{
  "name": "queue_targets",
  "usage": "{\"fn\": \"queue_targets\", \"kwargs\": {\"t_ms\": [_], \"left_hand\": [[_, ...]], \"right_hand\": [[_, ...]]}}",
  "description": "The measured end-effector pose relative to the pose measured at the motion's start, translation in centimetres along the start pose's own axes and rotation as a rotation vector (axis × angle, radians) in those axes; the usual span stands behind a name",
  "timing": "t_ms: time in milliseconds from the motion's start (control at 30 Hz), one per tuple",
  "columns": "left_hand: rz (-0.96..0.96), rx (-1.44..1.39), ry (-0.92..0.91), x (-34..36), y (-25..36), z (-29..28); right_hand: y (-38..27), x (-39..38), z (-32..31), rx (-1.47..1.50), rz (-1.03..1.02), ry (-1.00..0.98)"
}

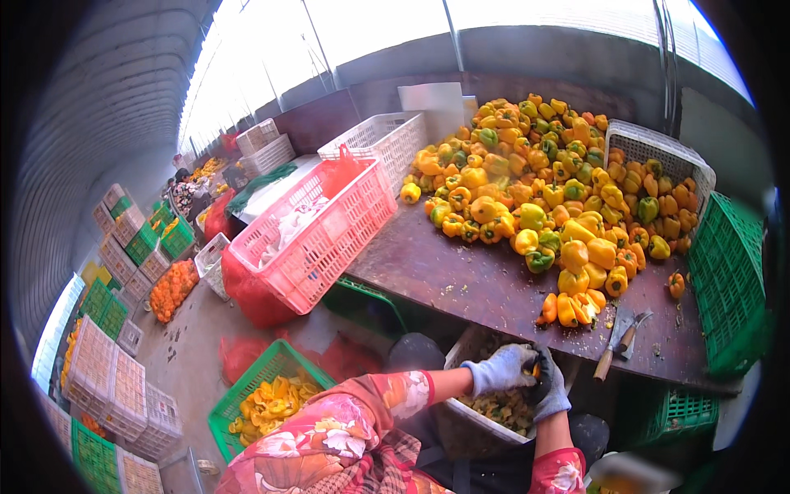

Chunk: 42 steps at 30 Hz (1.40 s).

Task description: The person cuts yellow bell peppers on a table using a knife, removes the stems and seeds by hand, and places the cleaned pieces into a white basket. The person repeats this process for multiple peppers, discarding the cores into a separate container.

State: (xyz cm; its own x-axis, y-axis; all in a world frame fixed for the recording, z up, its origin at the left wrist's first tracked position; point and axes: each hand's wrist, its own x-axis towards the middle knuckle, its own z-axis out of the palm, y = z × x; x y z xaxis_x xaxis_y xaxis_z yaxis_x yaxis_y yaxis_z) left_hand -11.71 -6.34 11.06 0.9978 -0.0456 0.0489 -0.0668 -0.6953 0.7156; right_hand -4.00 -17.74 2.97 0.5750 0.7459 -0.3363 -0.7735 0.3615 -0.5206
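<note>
My left hand (502,370), in a grey-blue glove, and my right hand (550,387), in a dark-palmed glove, meet over a crate of scraps. Both are closed around a small orange-yellow bell pepper (536,370), mostly hidden by the fingers. Below them, the pale crate (504,432) holds cut cores and trimmings (506,409). A few cut yellow-orange peppers (576,308) lie near the table's front edge. Beside them rest a knife with a wooden handle (605,363) and another bladed tool (632,332).
A large heap of bell peppers (527,177) covers the back of the table (461,280). A pink crate (317,230) stands at its left end, a green crate (724,280) at its right. A green crate (222,412) of yellow pieces sits at my left. Stacked crates (111,383) line the left side.
</note>
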Motion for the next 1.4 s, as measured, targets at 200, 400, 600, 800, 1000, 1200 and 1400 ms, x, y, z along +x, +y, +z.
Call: {"fn": "queue_targets", "kwargs": {"t_ms": [200, 400, 600, 800, 1000, 1200, 1400], "left_hand": [[-0.438, -0.946, -0.004, 1.7, -0.9, 0.4], [-0.175, -0.510, 0.103, 0.9, 2.3, 4.2], [-0.023, -0.540, 0.234, 1.9, -1.1, 6.9], [0.227, -0.229, 0.153, 0.4, 1.4, 4.2], [-0.020, -0.643, 0.135, 0.3, -1.0, 6.5], [-0.034, -0.718, 0.473, 3.5, -3.5, 11.1], [0.115, -0.444, 0.248, 3.3, -1.1, 7.5]], "right_hand": [[-2.4, -0.8, 2.1, 0.091, -0.013, 0.049], [-2.4, -0.2, -0.4, -0.013, -0.175, 0.380], [-3.1, 0.6, -3.0, 0.150, -0.021, 0.009], [-2.5, -1.0, -2.9, 0.161, 0.018, -0.047], [-1.5, -1.3, -1.2, -0.085, -0.359, 0.201], [-2.7, -2.3, 1.6, -0.065, -0.418, 0.536], [-2.3, -0.7, -2.6, -0.140, -0.379, 0.287]]}}
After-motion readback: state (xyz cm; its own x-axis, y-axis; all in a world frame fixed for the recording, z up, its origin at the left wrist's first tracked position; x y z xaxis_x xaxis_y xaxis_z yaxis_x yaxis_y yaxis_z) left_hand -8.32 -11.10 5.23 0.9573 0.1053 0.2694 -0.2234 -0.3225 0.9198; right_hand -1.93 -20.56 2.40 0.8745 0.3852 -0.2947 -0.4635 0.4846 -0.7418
